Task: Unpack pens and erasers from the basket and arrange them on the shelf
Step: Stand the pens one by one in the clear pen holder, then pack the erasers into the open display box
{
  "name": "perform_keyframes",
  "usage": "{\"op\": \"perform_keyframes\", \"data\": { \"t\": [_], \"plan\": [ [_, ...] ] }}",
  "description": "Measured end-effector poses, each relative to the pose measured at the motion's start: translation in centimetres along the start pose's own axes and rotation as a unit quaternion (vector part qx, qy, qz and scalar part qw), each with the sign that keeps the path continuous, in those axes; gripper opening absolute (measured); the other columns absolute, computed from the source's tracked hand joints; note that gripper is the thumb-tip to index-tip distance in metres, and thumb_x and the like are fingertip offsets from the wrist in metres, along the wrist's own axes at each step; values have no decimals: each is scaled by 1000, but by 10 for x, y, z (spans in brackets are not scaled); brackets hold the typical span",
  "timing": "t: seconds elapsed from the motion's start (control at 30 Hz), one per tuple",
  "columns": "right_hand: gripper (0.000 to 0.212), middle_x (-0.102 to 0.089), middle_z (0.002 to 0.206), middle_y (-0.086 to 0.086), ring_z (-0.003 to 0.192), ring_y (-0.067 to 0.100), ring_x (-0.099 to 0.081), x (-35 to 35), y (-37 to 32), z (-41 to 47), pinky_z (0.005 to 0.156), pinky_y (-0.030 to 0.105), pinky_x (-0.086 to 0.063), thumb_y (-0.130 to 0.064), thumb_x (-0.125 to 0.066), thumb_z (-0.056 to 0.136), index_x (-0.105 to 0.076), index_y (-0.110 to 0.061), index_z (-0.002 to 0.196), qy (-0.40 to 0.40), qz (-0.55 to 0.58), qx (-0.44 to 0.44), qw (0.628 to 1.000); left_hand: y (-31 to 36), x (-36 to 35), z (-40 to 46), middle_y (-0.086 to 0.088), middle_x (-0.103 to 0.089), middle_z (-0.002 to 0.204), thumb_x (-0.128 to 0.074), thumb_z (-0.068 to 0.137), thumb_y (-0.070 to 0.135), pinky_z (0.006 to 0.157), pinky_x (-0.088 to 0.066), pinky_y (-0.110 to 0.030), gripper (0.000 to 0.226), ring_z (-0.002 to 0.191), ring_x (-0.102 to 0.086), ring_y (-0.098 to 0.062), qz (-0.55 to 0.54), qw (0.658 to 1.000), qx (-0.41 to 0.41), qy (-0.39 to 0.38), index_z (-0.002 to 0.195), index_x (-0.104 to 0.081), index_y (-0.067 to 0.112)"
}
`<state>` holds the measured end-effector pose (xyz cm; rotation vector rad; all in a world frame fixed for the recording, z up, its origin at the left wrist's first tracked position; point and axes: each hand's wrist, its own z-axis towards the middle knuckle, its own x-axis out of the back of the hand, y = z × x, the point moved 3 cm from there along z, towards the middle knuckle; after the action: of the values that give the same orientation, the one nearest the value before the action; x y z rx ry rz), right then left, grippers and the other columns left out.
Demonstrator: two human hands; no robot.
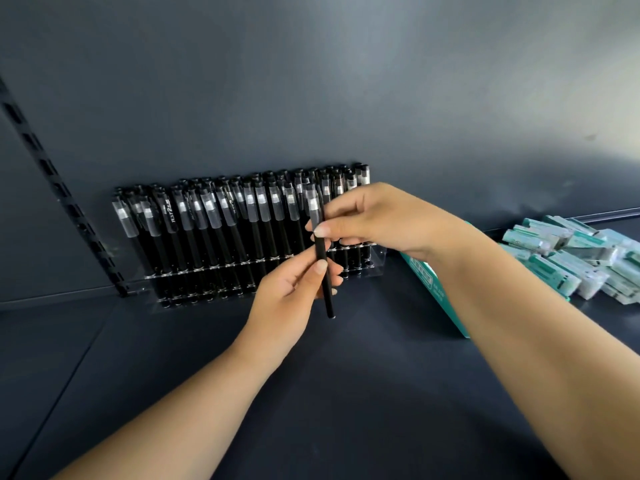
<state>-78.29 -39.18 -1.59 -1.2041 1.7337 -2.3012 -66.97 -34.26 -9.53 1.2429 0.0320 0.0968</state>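
Pens fill a clear acrylic rack that stands at the back of the dark shelf, against the dark rear panel. They are black-barrelled with clear caps, standing upright to slightly tilted in tight rows, lower ends seated in the rack's holes.

One further black pen is held in front of the rack, near its right end, above the shelf surface and not touching it. It stands nearly upright, clear cap uppermost, plain end pointing down.

Left hand: thumb and fingers curled round the lower half of the barrel, thumb pressed on the front of it. The pen's lower end projects below this hand.

Right hand: thumb and forefinger pinch the pen at the base of its cap, above the left hand. The remaining fingers are curled below, partly covering the rightmost pens in the rack.

Both forearms reach in from the lower edge of the view.

A teal box lies on the shelf to the right of the rack, largely hidden behind the right forearm; its contents cannot be made out. Farther right, a loose pile of erasers in teal-and-white wrappers lies on the shelf near the rear panel, well apart from the rack.

A slotted upright rail runs down the left side to the shelf's rear corner.
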Motion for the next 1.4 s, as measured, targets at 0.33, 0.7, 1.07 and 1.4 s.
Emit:
{"op": "perform_keyframes", "data": {
  "t": [0.33, 0.7, 1.07, 1.4],
  "plan": [
    [12, -68, 88, 18, 74, 21, -66, 56, 3, 1, 81, 37, -54, -14, -49, 92, -56, -4, 91, 242, -51, -8, 969, -5, 3, 6, 21, -26, 136, -21, 85, 59, 98, 8, 2, 72, 124, -1, 16, 443, 878, -156, -97, 143, -29, 17],
    [14, -67, 91, 18, 90, 34, -60, 54, 21, 11, 83, 38, -47, -18, -46, 93, -48, -5, 86, 316, -170, -22, 933, -12, 4, 6, 11, 3, 149, 1, 74, 70, 99, 21, -18, 89, 125, 17, 1, 602, 784, -70, -134, 147, 5, 20],
    [18, -68, 75, 10, 89, 27, -66, 40, 46, 15, 87, 43, -50, -18, -59, 87, -52, -13, 72, 207, -115, -100, 966, -13, 1, 8, 7, 2, 147, 11, 67, 67, 106, 16, -23, 94, 126, 17, -7, 609, 779, -81, -123, 147, 3, 18],
    [22, -66, 81, 2, 78, 11, -56, 39, 53, -3, 71, 19, -39, -28, -60, 87, -67, -7, 89, 236, -173, -109, 950, -10, 1, 6, 6, -7, 150, -9, 85, 65, 102, 18, -18, 78, 128, 10, -3, 559, 817, -84, -114, 148, -5, 19]
  ]
}}
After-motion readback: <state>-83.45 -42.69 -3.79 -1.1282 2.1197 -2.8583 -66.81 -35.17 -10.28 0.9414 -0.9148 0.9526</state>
